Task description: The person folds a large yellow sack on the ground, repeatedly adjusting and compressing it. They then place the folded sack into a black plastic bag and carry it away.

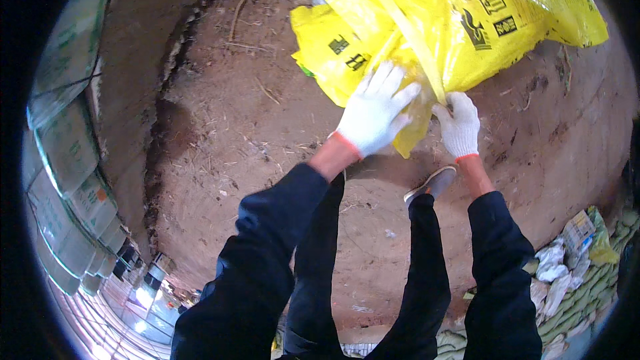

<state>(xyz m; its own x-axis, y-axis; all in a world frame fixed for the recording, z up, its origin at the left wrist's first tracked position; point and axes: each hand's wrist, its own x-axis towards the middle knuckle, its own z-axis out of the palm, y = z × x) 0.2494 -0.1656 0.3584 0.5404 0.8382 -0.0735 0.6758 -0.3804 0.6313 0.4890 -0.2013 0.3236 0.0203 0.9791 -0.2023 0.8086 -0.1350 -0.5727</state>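
A large yellow plastic sack point(480, 55) with dark printing lies on the dirt floor at the upper right. A pale yellow strap point(407, 30) runs across it. My left hand point(375, 110), in a white knit glove with an orange-red cuff, rests with spread fingers on the sack's near edge. My right hand point(457, 122), gloved alike, pinches the near end of the strap between thumb and fingers. A loose flap of yellow plastic point(412, 135) hangs between the hands. What lies inside the sack is hidden.
My shoe point(435, 185) stands on the dirt floor point(215, 150) just below the sack. Stacked printed packages point(70, 145) line the far left, beyond a low ledge point(127, 110). At the lower right lie crumpled plastic point(552, 260) and green sacks point(585, 305). Dry roots lie about.
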